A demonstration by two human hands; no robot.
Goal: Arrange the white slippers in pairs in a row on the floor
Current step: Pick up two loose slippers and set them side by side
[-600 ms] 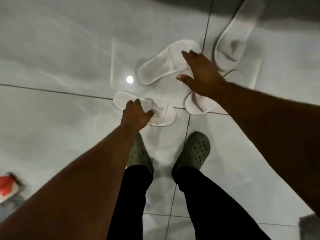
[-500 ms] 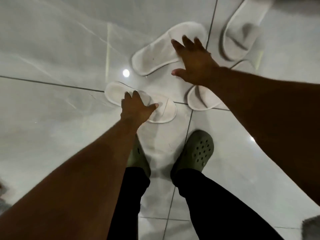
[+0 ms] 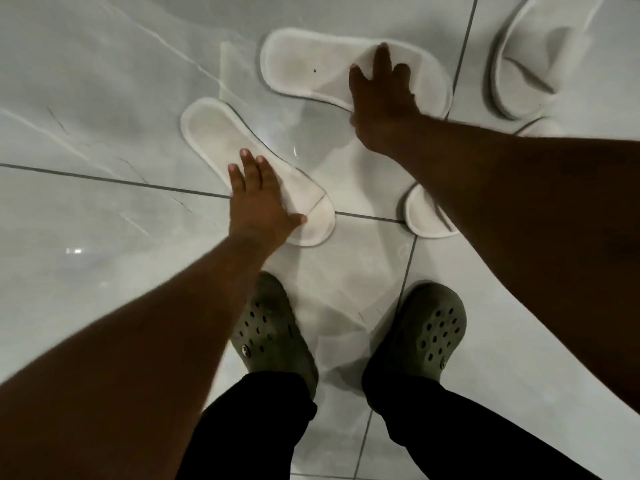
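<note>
Both hands are now lying on slippers; a half-second back they were only hovering just over them. The left hand (image 3: 258,199) is pressing flat, fingers spread and extended, on the toe half of the near slipper (image 3: 221,140), which is lying diagonally on the floor (image 3: 104,81), heel pointing up-left. The right hand (image 3: 381,98) is resting open, fingers splayed, over the toe band of the far slipper (image 3: 311,64); neither hand is curled round anything yet. The camera has also dropped closer, so the person is bending further down.

Judgement: contact made on two slippers means the first pair is about to be slid or lifted together; pairing itself is not yet done.

A third slipper (image 3: 424,216) is showing only its rounded end beneath the right forearm. A fourth slipper (image 3: 530,57) is lying at upper right, well apart from the two being touched, with a sliver of another white piece just below it. All are scattered at differing angles, no row formed.

The person is standing in green clogs (image 3: 429,334).

No readable writing; small round emblems on the clog straps are too small to make out.
</note>
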